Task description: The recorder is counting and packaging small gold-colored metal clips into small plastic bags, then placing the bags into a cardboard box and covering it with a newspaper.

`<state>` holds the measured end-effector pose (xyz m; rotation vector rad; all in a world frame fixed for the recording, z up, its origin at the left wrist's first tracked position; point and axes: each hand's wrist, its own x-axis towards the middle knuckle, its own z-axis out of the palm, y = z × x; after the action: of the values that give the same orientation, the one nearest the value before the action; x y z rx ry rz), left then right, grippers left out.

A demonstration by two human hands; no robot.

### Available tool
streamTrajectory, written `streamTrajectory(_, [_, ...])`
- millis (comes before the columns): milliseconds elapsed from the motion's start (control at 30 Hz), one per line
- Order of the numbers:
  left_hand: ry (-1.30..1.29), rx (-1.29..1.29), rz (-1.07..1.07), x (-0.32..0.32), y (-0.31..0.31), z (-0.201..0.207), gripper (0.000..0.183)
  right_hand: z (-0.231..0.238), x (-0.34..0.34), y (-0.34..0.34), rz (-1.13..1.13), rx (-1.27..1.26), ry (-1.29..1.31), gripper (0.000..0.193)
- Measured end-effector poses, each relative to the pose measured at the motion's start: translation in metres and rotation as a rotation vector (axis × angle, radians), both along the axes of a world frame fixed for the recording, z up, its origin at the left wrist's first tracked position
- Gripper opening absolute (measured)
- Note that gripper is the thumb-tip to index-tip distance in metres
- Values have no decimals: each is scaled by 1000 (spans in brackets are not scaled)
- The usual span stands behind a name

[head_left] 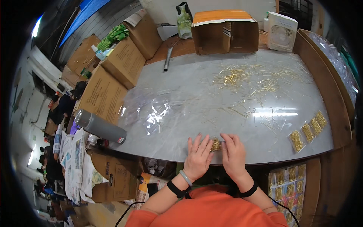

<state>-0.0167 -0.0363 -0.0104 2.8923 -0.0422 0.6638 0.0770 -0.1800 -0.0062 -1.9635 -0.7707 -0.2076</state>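
Between my hands, near the table's front edge, lies a small bundle of gold wire pins (pixel 215 145). It seems to be in clear plastic, but my fingers cover part of it. My left hand (pixel 197 156) rests beside the bundle with its fingers stretched out and slightly spread, touching its left side. On the other side, my right hand (pixel 233 154) has its fingers extended, its thumb side near the bundle. Farther off, a loose pile of gold wire pins (pixel 232 78) spreads across the grey table (pixel 181 77). Clear plastic bags (pixel 155 113) lie to the left.
Several filled packets (pixel 297 141) line the right front edge. A grey bottle (pixel 102 128) leans at the left. Cardboard boxes (pixel 123 60), a divided carton (pixel 224 18), a metal tool (pixel 168 60) and a white fan (pixel 282 34) border the table. Packets (pixel 288 185) sit below.
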Motion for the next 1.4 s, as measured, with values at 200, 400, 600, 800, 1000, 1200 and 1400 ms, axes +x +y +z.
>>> streamTrajectory(200, [65,-86,4,2,-3,2,53,-5,-3,-7,43,181,62,34])
streamTrajectory(400, [35,-516,-184,-6,9,2,92,10,-4,-7,251,-199,-339,56])
streamTrajectory(600, [15,-808,-253,-16,24,4,100,13,-5,-4,309,-285,-355,71])
streamTrajectory(800, [-158,-1536,-389,-15,35,-11,85,15,-11,5,373,-472,-270,61])
streamTrajectory(1000, [-189,-1658,-402,-14,34,-17,71,16,-3,-8,490,279,692,54])
streamTrajectory(1200, [-149,-1347,-341,-25,41,-14,64,35,-15,4,689,877,1293,60])
streamTrajectory(1400, [-120,-1166,-335,-26,47,-7,55,30,-30,13,394,740,1037,53])
